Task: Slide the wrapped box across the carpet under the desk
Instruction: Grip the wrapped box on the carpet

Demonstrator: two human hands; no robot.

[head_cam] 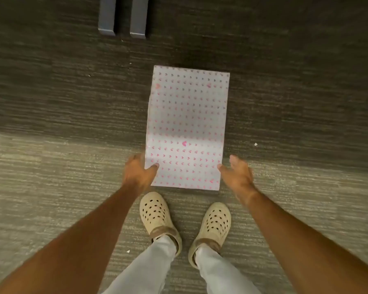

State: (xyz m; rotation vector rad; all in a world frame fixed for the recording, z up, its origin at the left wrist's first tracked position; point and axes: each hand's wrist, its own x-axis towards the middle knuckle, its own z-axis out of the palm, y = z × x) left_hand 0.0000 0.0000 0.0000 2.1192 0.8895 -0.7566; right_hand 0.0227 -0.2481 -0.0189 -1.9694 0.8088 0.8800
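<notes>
Head view looks down on grey ribbed carpet (51,187), shadowed beyond the box (187,124), which lies flat just ahead of two clogs (157,215). Left hand (139,172) grips the box's near-left corner; right hand (237,175) is open beside its near-right edge. Desk legs (123,18) stand well beyond the box.
</notes>
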